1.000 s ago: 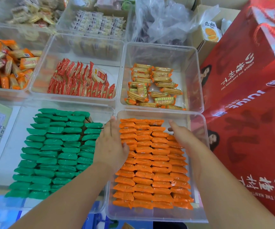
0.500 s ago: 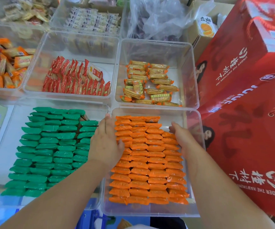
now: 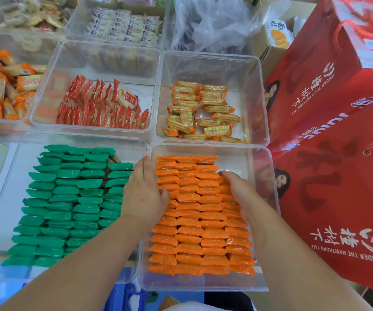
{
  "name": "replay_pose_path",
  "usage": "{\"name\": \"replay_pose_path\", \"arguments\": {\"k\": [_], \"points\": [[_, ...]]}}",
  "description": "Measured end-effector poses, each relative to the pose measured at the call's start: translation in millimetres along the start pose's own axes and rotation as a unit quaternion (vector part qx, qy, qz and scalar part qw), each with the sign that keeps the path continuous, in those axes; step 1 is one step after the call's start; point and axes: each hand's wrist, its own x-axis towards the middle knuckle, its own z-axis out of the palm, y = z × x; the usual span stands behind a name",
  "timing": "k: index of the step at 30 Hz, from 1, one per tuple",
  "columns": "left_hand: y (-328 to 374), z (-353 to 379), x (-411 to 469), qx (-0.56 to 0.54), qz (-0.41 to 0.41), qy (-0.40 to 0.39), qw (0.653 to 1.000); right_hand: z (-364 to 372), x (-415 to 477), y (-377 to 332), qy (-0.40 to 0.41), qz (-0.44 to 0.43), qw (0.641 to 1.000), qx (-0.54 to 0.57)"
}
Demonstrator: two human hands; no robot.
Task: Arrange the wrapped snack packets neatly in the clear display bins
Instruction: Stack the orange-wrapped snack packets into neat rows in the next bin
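In the lower middle of the frame, the orange packets fill the near clear bin in tidy overlapping rows. The left hand stays flat against their left edge, fingers straight, grasping nothing. The right hand has slid slightly down the right column, fingers relaxed and pressing. This looks like final squaring-up. The wrappers are crinkly glossy film, pillow-shaped with crimped ends; the bin is rigid and transparent. At left, the green packets are stacked alike. Farther up, the red packets stand looser.
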Motion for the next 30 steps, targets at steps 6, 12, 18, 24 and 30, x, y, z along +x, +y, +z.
{"name": "replay_pose_path", "arguments": {"k": [6, 12, 18, 24, 30], "points": [[1, -3, 0, 0.018, -0.003, -0.003, 1.000, -10, -19, 8, 0.073, -0.068, 0.995, 0.027], [7, -18, -18, 0.042, 0.005, 0.027, 0.999, -30, -53, 62, 0.053, -0.054, 0.995, 0.065], [-5, 3, -103, 0.039, 0.023, -0.024, 0.999, -32, -75, 91, -0.007, 0.035, 0.997, 0.067], [-10, 15, -122, 0.001, 0.013, -0.044, 0.999, -21, -86, 86, -0.050, 0.045, 0.995, 0.071], [-9, 14, -122, -0.001, 0.012, -0.050, 0.999, -9, -91, 91, -0.094, 0.028, 0.991, 0.089]]}}
